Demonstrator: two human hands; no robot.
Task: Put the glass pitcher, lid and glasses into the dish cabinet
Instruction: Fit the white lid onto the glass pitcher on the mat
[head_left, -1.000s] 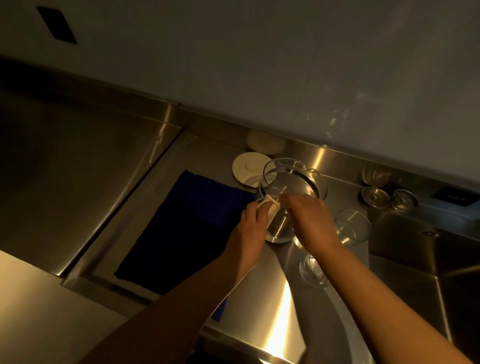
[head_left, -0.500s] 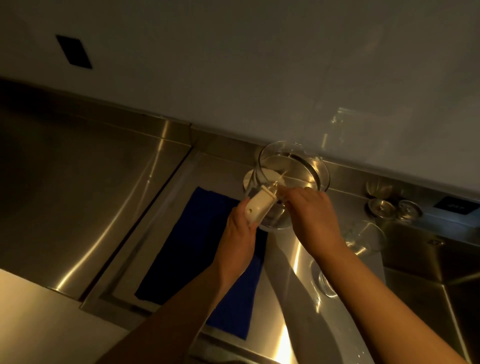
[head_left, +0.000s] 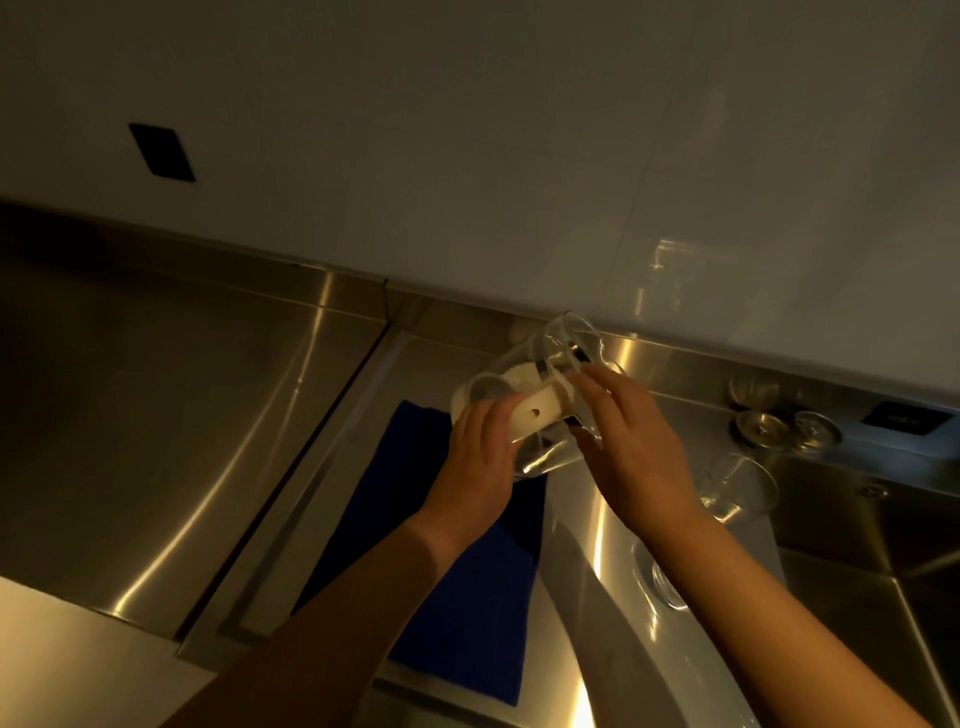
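left hand (head_left: 480, 462) grips handle (head_left: 537, 414) | right hand (head_left: 636, 447) holds rim | one glass pitcher (head_left: 545, 395) tilted between hands | two glasses (head_left: 737, 488) right

Head view, sole camera: worn on the person's head, wide-angle, facing forward and down, tilted, close over the steel bench (head_left: 171, 415), with the wall (head_left: 467, 130) filling its upper half.
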